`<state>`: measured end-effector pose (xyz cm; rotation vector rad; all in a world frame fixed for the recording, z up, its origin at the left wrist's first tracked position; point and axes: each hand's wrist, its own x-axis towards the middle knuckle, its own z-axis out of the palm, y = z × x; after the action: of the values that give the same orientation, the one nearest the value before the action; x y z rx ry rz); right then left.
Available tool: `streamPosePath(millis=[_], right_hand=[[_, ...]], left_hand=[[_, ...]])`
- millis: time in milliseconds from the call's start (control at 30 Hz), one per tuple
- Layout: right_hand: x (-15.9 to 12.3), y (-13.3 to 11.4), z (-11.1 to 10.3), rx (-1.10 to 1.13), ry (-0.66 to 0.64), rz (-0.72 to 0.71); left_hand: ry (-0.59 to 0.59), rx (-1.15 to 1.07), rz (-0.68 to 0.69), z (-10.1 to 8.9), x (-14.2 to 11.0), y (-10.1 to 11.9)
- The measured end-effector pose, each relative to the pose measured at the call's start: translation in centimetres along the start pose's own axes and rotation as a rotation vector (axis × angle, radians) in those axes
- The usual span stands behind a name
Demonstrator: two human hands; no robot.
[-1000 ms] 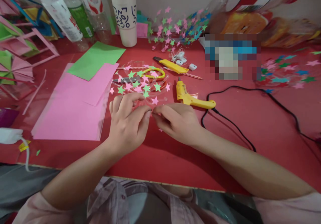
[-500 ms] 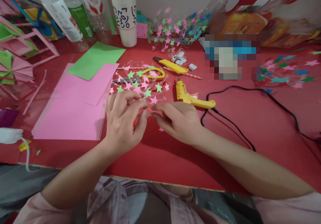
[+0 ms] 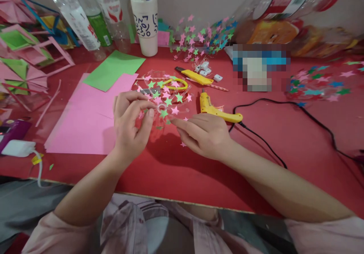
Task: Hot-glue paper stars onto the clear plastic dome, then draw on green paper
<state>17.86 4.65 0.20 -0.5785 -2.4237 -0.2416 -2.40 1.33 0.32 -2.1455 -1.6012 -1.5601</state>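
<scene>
Hovering over the middle of the red bench (image 3: 176,182), the left hand (image 3: 132,128) and right hand (image 3: 203,134) face each other, apart, perhaps angled so both sets of fingertips reach the same spot. Each thumb and forefinger leave only a narrow gap; whether either pinches something thin, I cannot tell. The scattered pink and green paper stars among clear plastic (image 3: 168,101) lie between and just beyond them, over yellow-handled scissors (image 3: 185,84). Close to the right hand, a yellow plastic glue gun (image 3: 209,108) points its nozzle toward the back edge, likely safer for fingers; its black cord (image 3: 261,99) trails toward the right edge. Flat pink paper sheets (image 3: 82,128) occupy the left side, seemingly within easy reach.
</scene>
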Motion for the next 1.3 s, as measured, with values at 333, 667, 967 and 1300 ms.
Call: streamPosePath(millis=[333, 667, 967, 1300], right_hand=[[1.3, 3.0, -2.5, 0.181, -0.037, 0.480], [1.9, 4.3, 0.0, 0.781, -0.146, 0.908], [3.7, 3.7, 1.2, 1.055, -0.158, 1.055], [3.1, 3.5, 2.0, 1.008, -0.134, 1.018]], left_hand=[[0.102, -0.426, -0.608, -0.6, 1.2, -3.1], [0.130, -0.859, -1.063, -1.0, 1.5, -2.9], [0.087, -1.103, -1.215, -0.6, -1.4, -1.0], [0.063, -0.981, -1.051, 0.1, -2.0, -0.9]])
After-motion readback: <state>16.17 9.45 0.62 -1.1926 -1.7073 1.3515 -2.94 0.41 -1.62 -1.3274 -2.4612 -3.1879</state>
